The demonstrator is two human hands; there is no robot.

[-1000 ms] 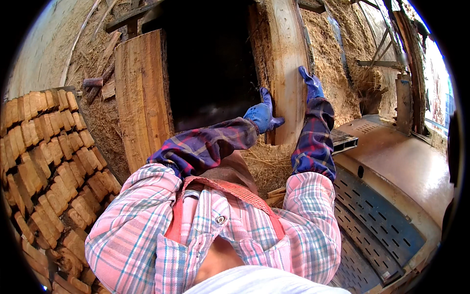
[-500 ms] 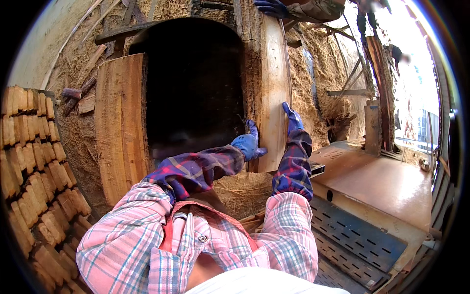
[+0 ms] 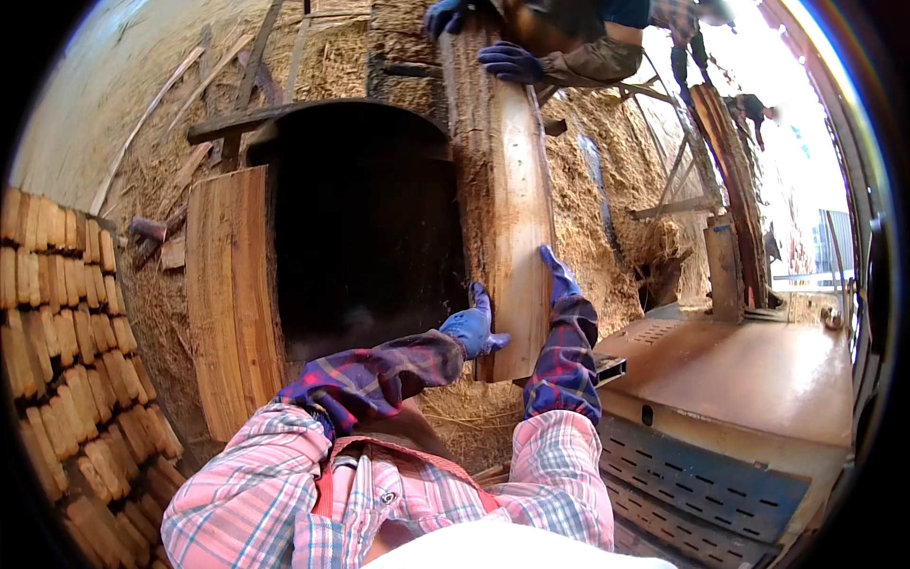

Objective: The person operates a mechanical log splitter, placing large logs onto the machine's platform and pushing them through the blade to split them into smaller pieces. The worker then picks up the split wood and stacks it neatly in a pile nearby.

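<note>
A long rough-sawn wooden slab [image 3: 521,209] with bark along its left edge runs away from me. My left hand [image 3: 477,325], in a blue glove, grips its near left corner, one finger along the edge and another across the end. At the slab's right edge my right hand [image 3: 561,275], also gloved, holds the side, its fingers partly hidden. At the far end are a co-worker's gloved hands, one on the slab's left edge [image 3: 445,16] and one at its right [image 3: 510,62].
Left of the slab is a large dark opening [image 3: 370,237]. Stacked planks [image 3: 235,303] lie beyond it, with rows of cut wood pieces [image 3: 76,370] at far left. A brown metal machine table [image 3: 739,370] stands at right, above slotted panels [image 3: 682,474]. Sawdust heaps cover the ground.
The slab and my hands sit lower in the picture as the view has shifted up. More of the co-worker's arms and both gloved hands show at the far end. My hold looks the same.
</note>
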